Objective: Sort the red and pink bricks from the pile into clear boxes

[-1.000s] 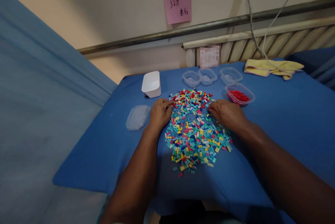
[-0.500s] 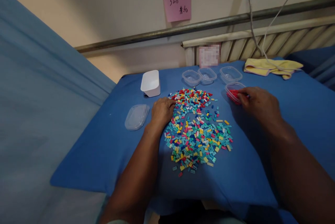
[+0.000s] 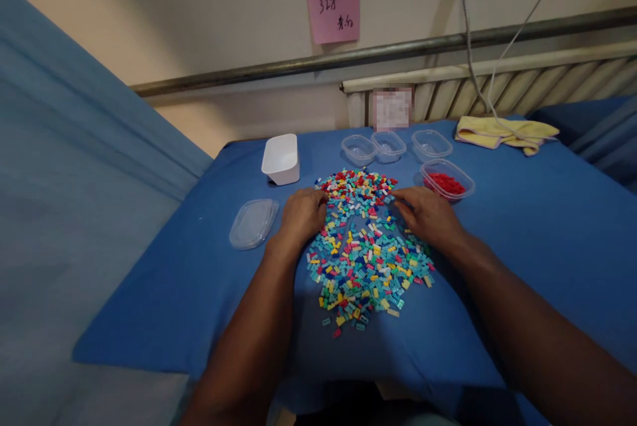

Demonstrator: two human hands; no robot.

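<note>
The right hand (image 3: 428, 215) had moved from the clear tub (image 3: 466, 190) of red pieces (image 3: 444, 183) back to the brick pile (image 3: 371, 270). The pile lay mid-table on blue cloth (image 3: 537, 240), before a wall (image 3: 223, 8) with a pipe (image 3: 298, 67) and radiator (image 3: 527, 84). The left hand (image 3: 302, 215) curled at its left edge, grip impossible to tell. The right's thumb and forefinger stood slightly parted beside its right edge.

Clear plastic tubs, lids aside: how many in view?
4: first tub and second tub side by side behind the multicoloured plastic bricks, third tub farther right, fourth tub nearer the camera, holding red pieces.
</note>
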